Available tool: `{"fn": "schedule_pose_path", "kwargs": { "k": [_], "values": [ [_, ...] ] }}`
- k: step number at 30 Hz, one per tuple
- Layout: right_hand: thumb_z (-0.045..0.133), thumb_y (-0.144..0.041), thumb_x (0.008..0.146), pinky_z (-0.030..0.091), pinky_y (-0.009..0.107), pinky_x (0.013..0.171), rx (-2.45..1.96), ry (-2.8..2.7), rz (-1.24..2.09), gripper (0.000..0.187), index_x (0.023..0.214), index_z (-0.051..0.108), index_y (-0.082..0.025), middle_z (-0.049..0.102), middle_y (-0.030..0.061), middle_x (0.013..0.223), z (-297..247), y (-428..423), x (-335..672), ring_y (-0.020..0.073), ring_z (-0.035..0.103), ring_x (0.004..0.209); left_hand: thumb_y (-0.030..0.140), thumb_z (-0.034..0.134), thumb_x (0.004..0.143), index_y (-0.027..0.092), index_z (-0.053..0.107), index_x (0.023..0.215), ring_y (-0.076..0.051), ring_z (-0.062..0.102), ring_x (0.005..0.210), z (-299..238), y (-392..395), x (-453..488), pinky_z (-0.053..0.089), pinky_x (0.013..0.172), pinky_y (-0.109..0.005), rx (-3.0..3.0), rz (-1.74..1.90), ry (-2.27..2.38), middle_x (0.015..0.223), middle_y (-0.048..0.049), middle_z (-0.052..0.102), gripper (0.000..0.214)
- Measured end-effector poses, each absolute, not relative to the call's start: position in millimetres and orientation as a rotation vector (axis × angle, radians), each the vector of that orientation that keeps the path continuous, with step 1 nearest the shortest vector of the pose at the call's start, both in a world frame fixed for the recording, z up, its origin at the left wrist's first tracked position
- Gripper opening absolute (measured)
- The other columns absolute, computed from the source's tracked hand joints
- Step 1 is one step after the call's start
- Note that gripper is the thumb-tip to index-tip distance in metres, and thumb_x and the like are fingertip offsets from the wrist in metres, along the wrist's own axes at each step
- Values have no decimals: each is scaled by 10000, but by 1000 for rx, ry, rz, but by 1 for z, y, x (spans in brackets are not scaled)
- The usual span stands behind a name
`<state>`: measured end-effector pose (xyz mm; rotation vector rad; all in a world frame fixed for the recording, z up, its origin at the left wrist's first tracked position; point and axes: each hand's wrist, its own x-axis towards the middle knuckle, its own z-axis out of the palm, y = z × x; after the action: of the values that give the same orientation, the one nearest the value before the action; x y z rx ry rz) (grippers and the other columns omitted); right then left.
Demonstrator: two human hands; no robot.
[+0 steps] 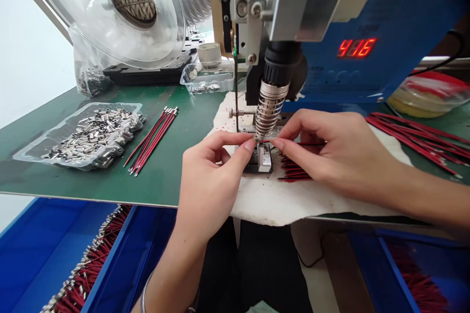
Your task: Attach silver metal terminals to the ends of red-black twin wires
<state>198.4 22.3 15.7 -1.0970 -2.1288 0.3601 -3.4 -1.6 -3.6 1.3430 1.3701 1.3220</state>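
Under the coiled metal tip (270, 105) of a soldering machine, both my hands meet at a small metal fixture (264, 159). The thumb and forefinger of my left hand (216, 171) are pinched together at the fixture's left side; whatever sits between them is too small and hidden to name. From the right, my right hand (326, 144) pinches a thin red and black wire (270, 141) whose end reaches the fixture just below the tip. Below my right fingers lie more red and black wires (293, 170) on a white cloth (271, 200).
A clear tray (27, 154) of small metal cylinders stands left, beside several wires with metal ends (154, 139). The blue machine housing (330, 83) shows 416. More wires (422, 137) lie right. Blue bins (143, 249) sit below the green table (194, 107); a clear round hood (91, 19) rises behind.
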Motion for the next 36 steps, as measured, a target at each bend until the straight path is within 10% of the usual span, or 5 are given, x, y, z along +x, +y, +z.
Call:
{"fn": "schedule_pose_path", "kwargs": {
  "k": [36],
  "values": [
    [677,-269,968,448,313,604,-1077,-2165,267,140,841,657,-213,680,-23,668,15,23,199,150,626,589,439,807,842,237,831,899,-114,431,556,-4,0,-3,305,500,-264,1350,1309,1368,680,-20,641,211]
  ]
}}
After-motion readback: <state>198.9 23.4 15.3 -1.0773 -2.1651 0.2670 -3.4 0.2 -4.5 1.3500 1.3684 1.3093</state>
